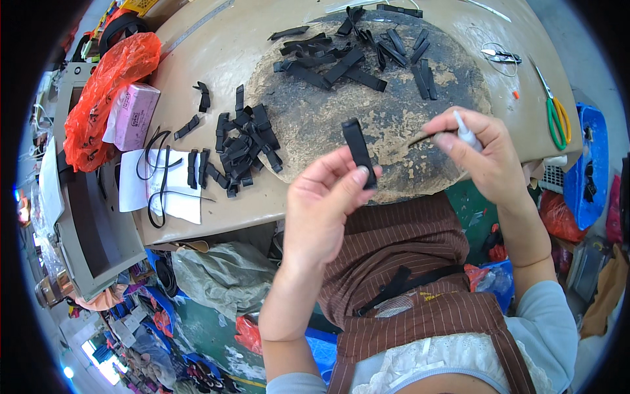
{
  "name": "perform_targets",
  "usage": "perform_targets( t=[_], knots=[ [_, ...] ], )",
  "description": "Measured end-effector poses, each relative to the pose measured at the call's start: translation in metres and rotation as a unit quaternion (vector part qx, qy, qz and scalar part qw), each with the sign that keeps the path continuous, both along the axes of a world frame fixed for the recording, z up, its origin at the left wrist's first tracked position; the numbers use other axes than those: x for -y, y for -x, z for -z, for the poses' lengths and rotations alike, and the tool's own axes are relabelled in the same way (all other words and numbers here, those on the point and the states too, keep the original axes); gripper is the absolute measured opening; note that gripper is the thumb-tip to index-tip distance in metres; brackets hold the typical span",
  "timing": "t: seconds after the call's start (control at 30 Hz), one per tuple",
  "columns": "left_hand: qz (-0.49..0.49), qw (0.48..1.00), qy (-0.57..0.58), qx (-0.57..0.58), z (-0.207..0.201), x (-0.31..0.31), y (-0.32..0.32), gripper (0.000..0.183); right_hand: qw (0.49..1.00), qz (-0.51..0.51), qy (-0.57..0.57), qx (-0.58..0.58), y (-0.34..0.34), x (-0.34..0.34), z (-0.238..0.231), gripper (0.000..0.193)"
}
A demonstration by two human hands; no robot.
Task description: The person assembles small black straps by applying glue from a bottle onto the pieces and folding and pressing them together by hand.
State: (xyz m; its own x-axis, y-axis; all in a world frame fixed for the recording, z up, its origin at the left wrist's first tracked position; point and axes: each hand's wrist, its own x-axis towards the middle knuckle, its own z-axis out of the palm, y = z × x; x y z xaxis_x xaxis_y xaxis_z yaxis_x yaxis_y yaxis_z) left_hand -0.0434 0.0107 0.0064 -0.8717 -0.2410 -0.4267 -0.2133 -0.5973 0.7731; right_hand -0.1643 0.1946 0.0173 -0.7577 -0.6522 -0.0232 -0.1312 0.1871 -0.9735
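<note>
Between the thumb and fingers of my left hand (325, 197), a short folded black strap (356, 146) stands roughly upright. My right hand (489, 148) is closed around a small white bottle with a thin pointed nozzle (466, 133). A narrow dark strip (421, 138) also pokes out from the fingertips of that hand, toward the left. Both hands are raised over the near part of a worn, round dark board (407, 157) on the table. Loose black straps (328, 65) lie across the board's far side. Another heap of short black folded pieces (246, 141) sits at its left edge.
Green-and-orange scissors (556, 118) and small snips (501, 56) lie on the right of the table (216, 65). At the left are a pink tissue box (136, 117), a red plastic bag (108, 98) and white paper (174, 197) with thin black cord. A blue basket (586, 164) is beyond the right edge.
</note>
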Motion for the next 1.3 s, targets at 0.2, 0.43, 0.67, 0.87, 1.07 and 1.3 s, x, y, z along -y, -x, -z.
perform_targets(
  t=[0.2, 0.43, 0.67, 0.87, 1.07, 1.3],
  knots=[
    [-0.061, 0.996, 0.045, -0.037, -0.001, -0.028, -0.022, 0.036, 0.964, -0.037, 0.024, 0.261, -0.024, 0.034, -0.01, 0.012],
    [-0.085, 0.992, 0.067, -0.069, 0.01, -0.038, -0.03, 0.041, 0.929, -0.03, 0.081, 0.361, -0.039, 0.038, 0.009, 0.009],
    [-0.097, 0.991, 0.06, -0.067, 0.008, -0.041, -0.028, 0.036, 0.939, -0.02, 0.064, 0.337, -0.038, 0.037, 0.012, 0.01],
    [-0.084, 0.99, 0.098, -0.055, 0.023, -0.035, -0.031, 0.022, 0.966, -0.035, 0.048, 0.253, -0.038, 0.035, 0.019, 0.011],
    [-0.086, 0.992, 0.092, -0.006, 0.017, -0.032, -0.029, 0.02, 0.958, -0.085, 0.019, 0.273, -0.027, 0.032, 0.017, 0.014],
    [-0.036, 0.992, 0.117, -0.001, 0.013, -0.023, -0.035, 0.022, 0.959, -0.122, -0.002, 0.257, -0.023, 0.03, 0.016, 0.014]
  ],
)
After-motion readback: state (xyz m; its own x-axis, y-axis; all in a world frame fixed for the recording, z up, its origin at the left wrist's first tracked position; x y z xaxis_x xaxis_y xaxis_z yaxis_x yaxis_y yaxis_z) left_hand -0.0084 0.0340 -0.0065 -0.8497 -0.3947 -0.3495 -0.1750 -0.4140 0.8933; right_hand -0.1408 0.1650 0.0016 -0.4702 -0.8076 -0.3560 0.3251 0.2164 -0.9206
